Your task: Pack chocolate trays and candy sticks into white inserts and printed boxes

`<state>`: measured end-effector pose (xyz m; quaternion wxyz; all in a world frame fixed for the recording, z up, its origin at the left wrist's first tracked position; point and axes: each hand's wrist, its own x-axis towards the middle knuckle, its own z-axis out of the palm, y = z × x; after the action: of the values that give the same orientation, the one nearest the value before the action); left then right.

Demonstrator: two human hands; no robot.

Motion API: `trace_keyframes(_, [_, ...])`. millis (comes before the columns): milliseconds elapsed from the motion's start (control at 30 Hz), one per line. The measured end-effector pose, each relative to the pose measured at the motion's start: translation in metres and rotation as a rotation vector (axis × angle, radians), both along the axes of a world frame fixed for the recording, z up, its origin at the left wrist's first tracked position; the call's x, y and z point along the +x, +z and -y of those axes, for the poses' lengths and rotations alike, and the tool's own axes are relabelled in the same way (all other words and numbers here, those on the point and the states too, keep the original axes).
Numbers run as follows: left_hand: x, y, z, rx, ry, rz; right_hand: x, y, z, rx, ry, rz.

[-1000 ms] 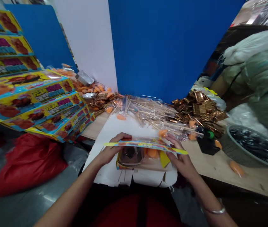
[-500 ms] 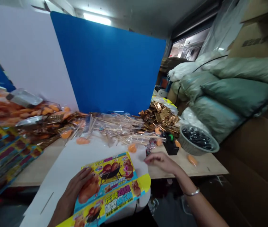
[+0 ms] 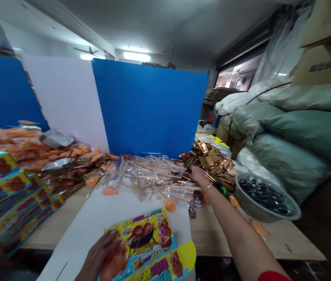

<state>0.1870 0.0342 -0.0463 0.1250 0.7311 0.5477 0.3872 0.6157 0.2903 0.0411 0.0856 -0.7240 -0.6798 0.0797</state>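
Observation:
My left hand point(image 3: 102, 249) holds the left side of a colourful printed cardboard box point(image 3: 146, 238), fingers laid over its top and thumb hidden. The box lies tilted near the front, with a yellow flap at its right end. My right arm stretches far forward, and my right hand point(image 3: 199, 175) is at the left edge of a pile of shiny copper-brown packets point(image 3: 215, 160). Its fingertips are blurred among the packets, so I cannot tell whether they grip one. Left of this hand lie thin wooden sticks in clear bags point(image 3: 153, 171). A white sheet point(image 3: 95, 218) is under the box.
Orange pieces point(image 3: 16, 144) are heaped at the left, behind stacked printed boxes point(image 3: 10, 203). A round tub of dark wrapped items point(image 3: 267, 199) stands at the right. A tape dispenser point(image 3: 223, 190) is partly behind my right arm. Blue panels point(image 3: 150, 113) and stuffed sacks point(image 3: 294, 132) border the table.
My right hand has moved from beside the box forward to the copper-brown packets. My left hand stays on the box. The view has tilted up, so more ceiling shows.

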Motion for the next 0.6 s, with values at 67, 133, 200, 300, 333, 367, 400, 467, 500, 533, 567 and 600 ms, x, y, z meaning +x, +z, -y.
trace_keyframes(67, [0.003,0.010,0.001,-0.011,-0.026,0.041,0.007,-0.003,-0.002,-0.050,0.058,0.051])
trace_keyframes(133, [0.003,0.019,-0.001,-0.009,-0.094,0.073,0.012,-0.003,-0.002,-0.071,0.106,0.072])
trace_keyframes(200, [0.002,0.030,-0.003,-0.026,-0.158,0.085,0.014,-0.002,0.001,-0.046,0.129,0.065])
trace_keyframes(300, [0.006,0.059,0.001,-0.103,-0.224,0.067,0.017,0.004,0.008,0.059,0.128,0.010])
trace_keyframes(333, [0.010,0.071,0.004,-0.135,-0.246,0.060,0.019,0.007,0.010,0.096,0.115,-0.002])
trace_keyframes(367, [0.014,0.084,0.007,-0.174,-0.264,0.056,0.021,0.011,0.013,0.161,0.094,-0.037])
trace_keyframes(400, [0.018,0.096,0.009,-0.208,-0.270,0.062,0.024,0.016,0.018,0.283,0.062,-0.132])
trace_keyframes(467, [0.026,0.115,0.010,-0.267,-0.253,0.084,0.029,0.028,0.037,0.637,-0.018,-0.438])
trace_keyframes(500, [0.028,0.121,0.010,-0.290,-0.242,0.099,0.030,0.036,0.055,0.847,-0.050,-0.652])
trace_keyframes(533, [0.029,0.125,0.008,-0.312,-0.232,0.113,0.029,0.045,0.081,0.974,-0.052,-0.802])
trace_keyframes(567, [0.029,0.126,0.007,-0.330,-0.229,0.125,0.026,0.054,0.113,1.007,-0.022,-0.870])
trace_keyframes(600, [0.029,0.126,0.005,-0.346,-0.231,0.132,0.018,0.062,0.150,0.983,0.080,-1.034])
